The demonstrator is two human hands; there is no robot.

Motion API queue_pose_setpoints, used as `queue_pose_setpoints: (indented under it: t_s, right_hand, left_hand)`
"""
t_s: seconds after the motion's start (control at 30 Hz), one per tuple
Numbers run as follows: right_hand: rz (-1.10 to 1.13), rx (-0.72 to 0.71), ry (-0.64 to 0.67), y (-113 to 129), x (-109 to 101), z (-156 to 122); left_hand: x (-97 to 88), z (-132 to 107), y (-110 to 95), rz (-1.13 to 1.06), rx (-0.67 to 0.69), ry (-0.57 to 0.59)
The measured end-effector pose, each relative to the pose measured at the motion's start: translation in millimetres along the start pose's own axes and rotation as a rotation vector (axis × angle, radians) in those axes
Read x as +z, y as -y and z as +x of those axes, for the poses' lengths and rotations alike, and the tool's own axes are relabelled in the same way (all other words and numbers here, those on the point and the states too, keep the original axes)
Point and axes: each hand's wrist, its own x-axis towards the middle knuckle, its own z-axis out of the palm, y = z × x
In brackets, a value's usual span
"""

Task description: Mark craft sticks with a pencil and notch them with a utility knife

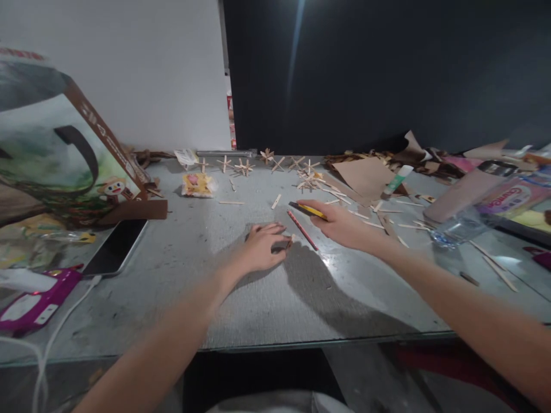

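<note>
My left hand (pixel 262 248) rests palm down on the grey tabletop (pixel 224 298), fingers curled over a small wooden stick piece that barely shows at their tips. My right hand (pixel 340 225) reaches in from the right and grips a yellow and black utility knife (pixel 307 210) that points left. A red pencil (pixel 302 230) lies on the table between the two hands, slanting from upper left to lower right.
Several wooden stick stars (pixel 244 167) and loose sticks lie at the back. Brown cardboard (pixel 365 176) and a glue tube (pixel 398 179) sit back right. A phone (pixel 115 246) and a printed box (pixel 64 155) are at left, a clear bottle (pixel 460 226) at right.
</note>
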Motion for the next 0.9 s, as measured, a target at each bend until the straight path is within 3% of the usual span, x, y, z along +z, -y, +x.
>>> queue_pose_setpoints:
  t_s: [0.1,0.27,0.37,0.47,0.6,0.9]
  right_hand:
    - [-0.112,-0.030,0.056,-4.4,-9.0,-13.2]
    - [-0.232,0.042,0.179,-6.1,-21.3,-32.8]
    - [-0.222,0.134,0.223,5.9,-23.5,-41.7]
    - [-0.152,0.113,0.270,21.2,-19.0,-47.4]
    - [-0.112,0.095,0.240,33.2,-9.1,-46.8]
    - [-0.097,0.043,0.212,31.9,5.3,-37.5]
  left_hand:
    - [0.0,0.0,-2.2,-0.005,-0.007,0.002]
    - [0.0,1.1,-6.6,-0.020,0.032,0.042]
    - [3.8,2.9,-12.5,0.011,-0.017,-0.035]
    - [11.7,5.1,-20.5,0.021,-0.118,-0.177]
    - [20.5,5.5,-25.6,-0.012,-0.168,-0.253]
    - [21.3,3.8,-24.0,0.042,-0.164,-0.249]
